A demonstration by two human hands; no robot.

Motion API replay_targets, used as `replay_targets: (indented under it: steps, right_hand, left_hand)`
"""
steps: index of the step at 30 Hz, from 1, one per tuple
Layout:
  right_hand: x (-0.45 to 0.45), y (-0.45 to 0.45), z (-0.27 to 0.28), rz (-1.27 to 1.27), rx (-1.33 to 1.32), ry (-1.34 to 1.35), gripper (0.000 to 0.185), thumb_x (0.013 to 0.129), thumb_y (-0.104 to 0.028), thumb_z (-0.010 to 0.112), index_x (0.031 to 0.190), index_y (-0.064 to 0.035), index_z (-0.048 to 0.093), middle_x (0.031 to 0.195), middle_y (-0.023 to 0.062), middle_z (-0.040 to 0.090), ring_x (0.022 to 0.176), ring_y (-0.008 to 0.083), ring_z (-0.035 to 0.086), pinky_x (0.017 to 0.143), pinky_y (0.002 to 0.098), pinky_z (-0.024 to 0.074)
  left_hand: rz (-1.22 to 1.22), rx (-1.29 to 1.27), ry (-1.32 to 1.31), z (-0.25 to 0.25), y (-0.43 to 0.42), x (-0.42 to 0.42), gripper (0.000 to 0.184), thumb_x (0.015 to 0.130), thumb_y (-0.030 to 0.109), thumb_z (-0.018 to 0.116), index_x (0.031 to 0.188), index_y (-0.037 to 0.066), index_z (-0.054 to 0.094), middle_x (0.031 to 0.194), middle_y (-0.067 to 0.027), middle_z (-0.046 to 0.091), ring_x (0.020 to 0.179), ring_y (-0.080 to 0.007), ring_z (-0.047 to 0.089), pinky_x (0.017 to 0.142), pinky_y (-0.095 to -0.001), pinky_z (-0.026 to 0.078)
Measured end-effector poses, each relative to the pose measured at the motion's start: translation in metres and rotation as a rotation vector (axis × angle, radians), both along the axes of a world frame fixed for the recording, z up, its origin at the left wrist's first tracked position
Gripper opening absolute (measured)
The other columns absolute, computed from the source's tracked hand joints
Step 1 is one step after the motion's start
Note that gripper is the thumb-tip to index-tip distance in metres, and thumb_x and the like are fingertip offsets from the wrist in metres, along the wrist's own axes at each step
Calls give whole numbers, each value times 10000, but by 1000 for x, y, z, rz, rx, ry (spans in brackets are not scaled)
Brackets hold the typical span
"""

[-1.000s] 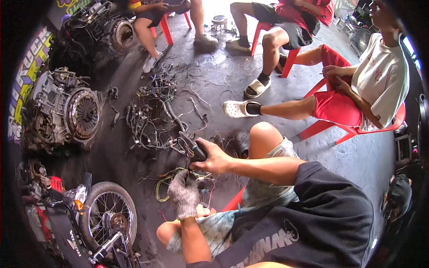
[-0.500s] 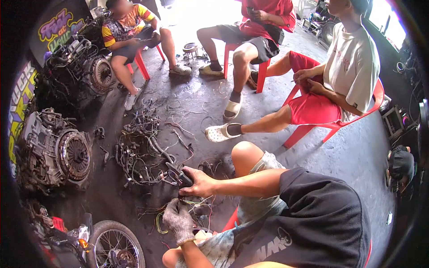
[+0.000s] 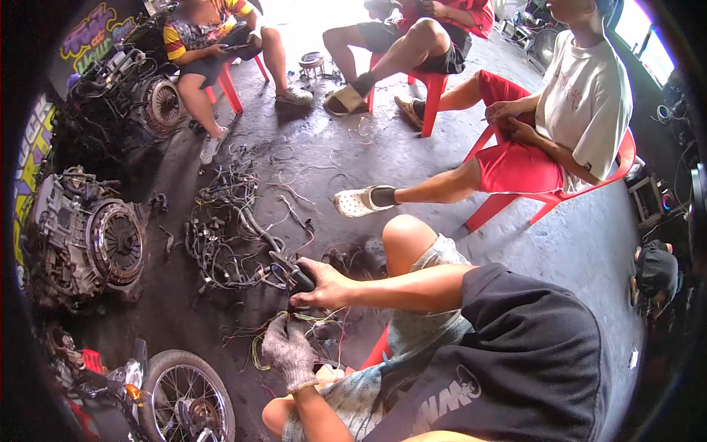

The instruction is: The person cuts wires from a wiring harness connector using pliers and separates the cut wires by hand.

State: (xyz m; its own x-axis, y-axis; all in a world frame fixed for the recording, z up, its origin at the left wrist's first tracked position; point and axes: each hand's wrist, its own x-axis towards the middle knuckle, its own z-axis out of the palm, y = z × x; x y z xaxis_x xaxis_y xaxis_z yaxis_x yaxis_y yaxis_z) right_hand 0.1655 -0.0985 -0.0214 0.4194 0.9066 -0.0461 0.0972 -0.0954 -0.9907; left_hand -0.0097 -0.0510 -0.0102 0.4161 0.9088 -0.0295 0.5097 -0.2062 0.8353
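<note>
My right hand (image 3: 324,286), bare, is closed round a black-handled cutting tool (image 3: 300,278). Its pointed metal blades aim away from me, over the near edge of a tangled wiring harness (image 3: 228,228) on the floor. Just below, my left hand (image 3: 289,352) wears a grey knitted glove, its fingers pinched at a bundle of thin wires (image 3: 313,318). The exact grip is partly hidden by the glove. Loose yellow-green wires (image 3: 258,353) hang beside the glove, and a red wire drops near my knee.
A greasy engine block (image 3: 88,239) with a round clutch stands left. A motorcycle wheel (image 3: 188,398) is at lower left. Three people sit on red chairs (image 3: 501,210) opposite; one person's white clog (image 3: 362,201) rests near the harness. A dark cap-like item (image 3: 655,269) lies right.
The view has shifted slightly, moving most things up and left. Both hands keep nearly the same pose. The middle seated person's near foot has moved back and that person leans forward.
</note>
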Motion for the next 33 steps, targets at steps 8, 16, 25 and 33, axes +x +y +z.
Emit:
replay_targets:
  steps: [8,16,25,33]
  right_hand:
    - [2,-2,7,6,-4,4,641,693,-253,794,1201,-18,482,1103,197,614,1063,292,585,925,374,437]
    - [0,0,-4,-26,43,-3,636,689,-277,820,1157,-9,483,1004,145,620,935,197,593,838,344,476]
    - [2,1,-6,-17,-28,-30,663,690,-312,790,1204,-25,486,1121,211,603,1073,321,582,924,396,442]
    - [4,-1,3,3,-22,-4,645,700,-343,810,1160,-19,494,1034,160,622,961,225,601,835,365,477]
  left_hand:
    - [-29,54,11,4,0,3,152,867,83,598,920,-53,641,692,-57,604,568,-106,518,507,-282,415]
    - [-27,100,43,-15,6,-3,148,869,92,608,906,-46,646,677,-48,590,558,-97,507,500,-272,402]
    - [-22,135,25,1,1,2,139,846,53,600,923,-52,649,738,-103,637,630,-142,562,600,-308,458]
    - [59,-16,31,39,-11,17,192,852,91,605,966,-62,628,799,-149,651,704,-205,625,660,-350,482]
